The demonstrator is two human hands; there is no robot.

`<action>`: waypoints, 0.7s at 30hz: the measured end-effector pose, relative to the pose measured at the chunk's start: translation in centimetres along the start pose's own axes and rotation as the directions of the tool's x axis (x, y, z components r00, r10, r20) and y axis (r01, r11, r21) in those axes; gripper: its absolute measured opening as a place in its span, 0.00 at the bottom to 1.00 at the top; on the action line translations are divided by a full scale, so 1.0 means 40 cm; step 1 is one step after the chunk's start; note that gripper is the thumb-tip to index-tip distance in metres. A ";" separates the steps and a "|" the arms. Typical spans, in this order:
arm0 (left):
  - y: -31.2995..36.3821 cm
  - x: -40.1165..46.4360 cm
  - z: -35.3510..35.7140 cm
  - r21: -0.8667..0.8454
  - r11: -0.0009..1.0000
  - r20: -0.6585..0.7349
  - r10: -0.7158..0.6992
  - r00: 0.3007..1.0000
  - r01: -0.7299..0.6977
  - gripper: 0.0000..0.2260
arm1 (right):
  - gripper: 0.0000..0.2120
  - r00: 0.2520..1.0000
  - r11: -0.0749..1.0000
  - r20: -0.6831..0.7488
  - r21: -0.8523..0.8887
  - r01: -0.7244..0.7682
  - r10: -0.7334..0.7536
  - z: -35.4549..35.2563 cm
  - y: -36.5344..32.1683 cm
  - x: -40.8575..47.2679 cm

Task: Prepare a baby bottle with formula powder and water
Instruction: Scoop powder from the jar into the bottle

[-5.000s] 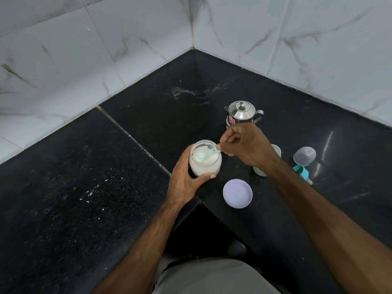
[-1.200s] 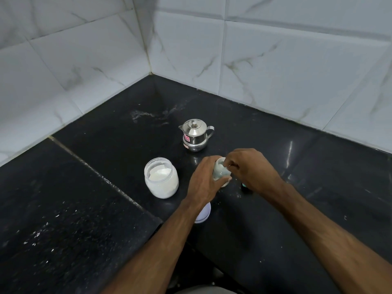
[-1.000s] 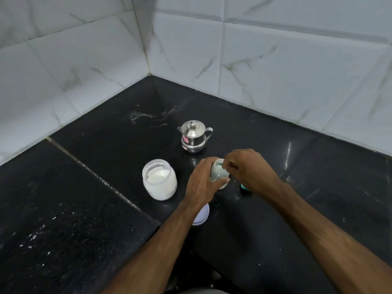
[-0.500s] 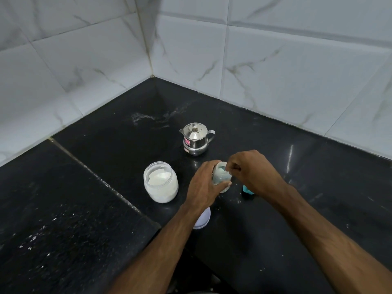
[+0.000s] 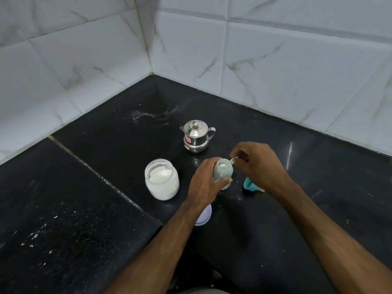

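Gripping the baby bottle around its side, the left hand steadies it upright on the black worktop, fingers and thumb curled round the clear body. Over at the bottle's open mouth, the right hand pinches the handle of a small pale scoop between thumb and fingertips, its bowl sitting right at the rim. Inside the neck there's a pale bluish tint; how much powder has gone in, I cannot tell. The bottle stands near the middle of the worktop, well out from the tiled corner. Just to its left sits the open formula jar, white powder heaped inside. Behind the bottle, toward the back corner, a small steel kettle with its lid on and a pink sticker on its side. Peeking out from under the right wrist, a teal bottle collar lies on the surface. Down near the front edge, half hidden beneath the left forearm, the pale lilac jar lid lies flat.
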State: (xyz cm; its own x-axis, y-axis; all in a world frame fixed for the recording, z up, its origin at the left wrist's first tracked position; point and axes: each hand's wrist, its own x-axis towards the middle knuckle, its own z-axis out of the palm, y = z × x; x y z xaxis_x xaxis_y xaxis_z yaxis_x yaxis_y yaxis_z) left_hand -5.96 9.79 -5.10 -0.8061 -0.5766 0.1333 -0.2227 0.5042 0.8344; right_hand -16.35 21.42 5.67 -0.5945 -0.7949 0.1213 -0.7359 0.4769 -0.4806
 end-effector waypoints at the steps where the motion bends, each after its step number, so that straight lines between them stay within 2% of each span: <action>1: -0.002 0.000 0.000 -0.006 1.000 -0.004 -0.001 1.000 0.001 0.26 | 0.07 0.999 0.999 -0.034 0.044 -0.023 0.025 -0.008 0.004 -0.003; 5: -0.002 -0.004 0.002 -0.030 0.999 -0.020 -0.015 1.000 0.014 0.26 | 0.07 0.974 0.957 -0.171 0.275 -0.098 0.149 -0.038 0.013 -0.014; 8: 0.004 -0.009 0.003 -0.075 0.997 -0.032 -0.028 0.999 0.026 0.26 | 0.07 0.947 0.889 -0.208 0.438 -0.133 0.244 -0.037 0.014 -0.022; 13: -0.006 -0.028 0.000 -0.083 0.992 0.041 -0.091 0.995 0.094 0.38 | 0.05 0.926 0.761 -0.164 0.626 -0.168 0.339 -0.027 0.008 -0.037; 18: -0.017 -0.078 -0.034 -0.082 0.988 0.005 -0.128 0.992 0.128 0.35 | 0.06 0.940 0.625 -0.068 0.762 -0.167 0.334 -0.012 -0.025 -0.035; 21: -0.034 -0.112 -0.062 -0.075 0.987 -0.018 -0.142 0.990 0.140 0.33 | 0.06 0.959 0.593 -0.018 0.789 -0.160 0.283 0.015 -0.069 -0.023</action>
State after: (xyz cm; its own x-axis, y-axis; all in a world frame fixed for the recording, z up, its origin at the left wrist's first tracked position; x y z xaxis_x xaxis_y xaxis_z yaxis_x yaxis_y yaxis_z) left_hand -0.68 10.10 -5.51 -0.7567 -0.6534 0.0233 -0.2914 0.3689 0.8826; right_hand -13.57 20.62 6.36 -0.7840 -0.6207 -0.0042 -0.0852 0.1143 -0.9898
